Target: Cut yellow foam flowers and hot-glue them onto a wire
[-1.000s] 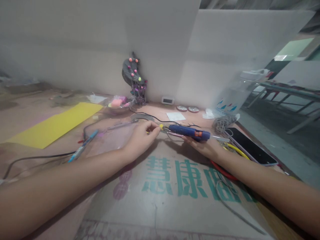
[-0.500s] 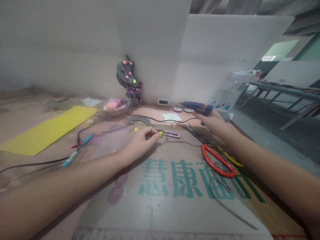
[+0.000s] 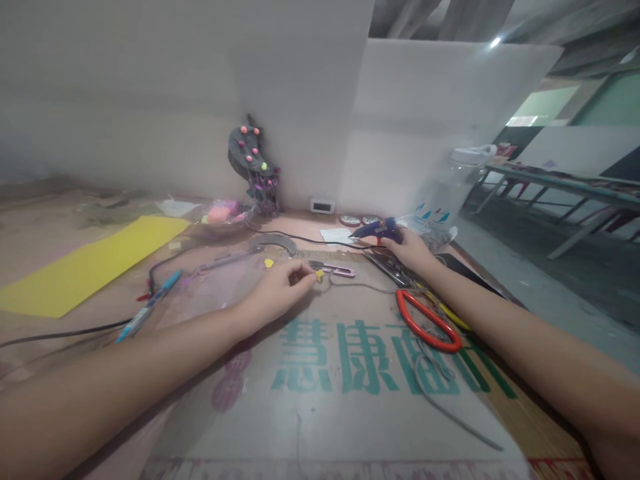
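My left hand (image 3: 281, 291) rests on the cardboard sheet (image 3: 320, 400) with its fingertips pinched on a small yellow bead (image 3: 319, 275), close to a pink-handled tool (image 3: 336, 270). A second yellow bead (image 3: 269, 263) lies just behind the hand. My right hand (image 3: 411, 250) reaches farther back and is closed around a blue glue gun (image 3: 376, 231), which sits low by the table with its black cord (image 3: 310, 239) trailing left.
Red-handled scissors (image 3: 427, 323) lie by my right forearm, with a phone (image 3: 465, 267) beyond. A blue pen (image 3: 150, 303), yellow paper sheet (image 3: 85, 263), a bag of coloured pompoms (image 3: 223, 213), and a dark beaded ornament (image 3: 250, 163) stand to the left and back.
My right hand carried the glue gun from in front of my left hand to the back right and lowered it there. My left hand stayed pinched on the yellow bead.
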{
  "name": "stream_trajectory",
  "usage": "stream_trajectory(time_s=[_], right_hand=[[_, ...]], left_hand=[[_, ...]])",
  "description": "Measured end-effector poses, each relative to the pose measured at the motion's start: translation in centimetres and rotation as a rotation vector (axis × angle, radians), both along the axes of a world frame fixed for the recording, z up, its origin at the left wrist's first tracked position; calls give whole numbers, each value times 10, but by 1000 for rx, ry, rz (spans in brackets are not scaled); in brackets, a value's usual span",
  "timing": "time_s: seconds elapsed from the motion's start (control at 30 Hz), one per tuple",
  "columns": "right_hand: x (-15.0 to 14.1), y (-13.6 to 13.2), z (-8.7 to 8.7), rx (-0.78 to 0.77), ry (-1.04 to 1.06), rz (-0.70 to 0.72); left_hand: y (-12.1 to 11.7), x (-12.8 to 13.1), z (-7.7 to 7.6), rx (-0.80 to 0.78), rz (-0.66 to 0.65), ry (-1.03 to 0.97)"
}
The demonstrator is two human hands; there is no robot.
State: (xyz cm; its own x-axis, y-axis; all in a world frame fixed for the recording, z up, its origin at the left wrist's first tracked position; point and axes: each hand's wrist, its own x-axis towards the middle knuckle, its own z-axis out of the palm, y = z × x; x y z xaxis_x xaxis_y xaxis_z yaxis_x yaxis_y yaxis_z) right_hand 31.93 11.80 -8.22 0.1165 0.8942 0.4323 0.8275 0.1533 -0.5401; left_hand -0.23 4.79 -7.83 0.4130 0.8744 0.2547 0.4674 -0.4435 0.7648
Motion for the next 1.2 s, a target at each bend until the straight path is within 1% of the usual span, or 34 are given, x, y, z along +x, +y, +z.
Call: stream_trajectory(time_s=[0.07, 0.13, 0.2, 0.3, 0.4, 0.47, 0.5, 0.53, 0.57, 0.63, 0.67, 0.73, 0.8, 0.87, 1.0, 1.03, 1.1, 1.2], right_hand=[[1, 1, -1, 84, 103, -20], [0, 0, 0, 231, 228, -61], [-2, -4, 3, 391, 270, -88], [-10, -18, 16, 557, 165, -113], [-24, -38, 33, 639, 37, -167], [-39, -53, 42, 660, 12, -118], [-49, -60, 44, 636, 19, -49], [-59, -68, 45, 558, 25, 52], [-69, -75, 44, 443, 35, 179], [-88, -87, 36, 201, 103, 416], [-96, -91, 31, 86, 144, 488], [-107, -96, 18, -71, 212, 582], [-111, -96, 8, -135, 237, 667], [-111, -95, 3, -100, 193, 686], [-108, -93, 5, 33, 98, 550], [-107, -94, 7, 34, 97, 524], [-108, -95, 9, -3, 62, 516], [-110, -97, 10, -50, -33, 587]], left_hand=[[0, 0, 1, -4, 6, 5], [0, 1, 1, -11, -1, 1], [0, 2, 2, -12, -11, -14], [-1, 2, 3, 0, -9, -33], [-1, 0, 2, 8, -10, -48], [-1, -1, 1, 11, -25, -56], [0, -1, 0, 12, -33, -57], [0, -2, 0, 13, -40, -58], [0, -2, 0, 13, -47, -58], [0, -2, 0, 21, -57, -53], [0, -1, 1, 32, -63, -48], [-1, -1, 2, 53, -77, -37], [-2, 0, 3, 62, -87, -30], [-2, 0, 3, 56, -85, -26], [-2, 0, 3, 63, -59, -22], [-2, 0, 3, 61, -55, -24], [-2, 0, 3, 53, -47, -29], [-2, 1, 4, 44, -47, -34]])
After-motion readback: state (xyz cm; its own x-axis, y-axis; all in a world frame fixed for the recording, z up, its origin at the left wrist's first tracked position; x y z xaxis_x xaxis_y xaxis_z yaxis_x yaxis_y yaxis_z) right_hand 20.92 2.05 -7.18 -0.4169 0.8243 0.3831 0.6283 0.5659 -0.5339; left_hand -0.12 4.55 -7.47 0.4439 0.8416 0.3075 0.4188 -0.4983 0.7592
